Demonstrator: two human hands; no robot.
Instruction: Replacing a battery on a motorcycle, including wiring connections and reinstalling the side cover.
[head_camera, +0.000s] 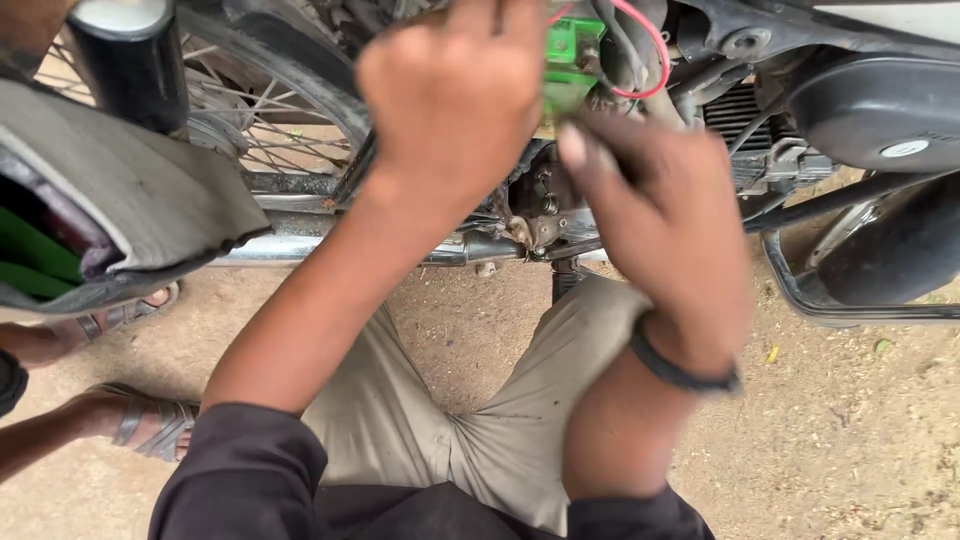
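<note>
left hand (455, 95) fingers hidden, grip unclear | right hand (660, 225) curled, perhaps pinching green part (570, 60) | motorcycle (860, 110)

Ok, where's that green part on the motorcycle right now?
In the head view, the green part sits at the top centre, tucked into the motorcycle frame between the left hand and the red wire loop, just above the right hand.
</note>
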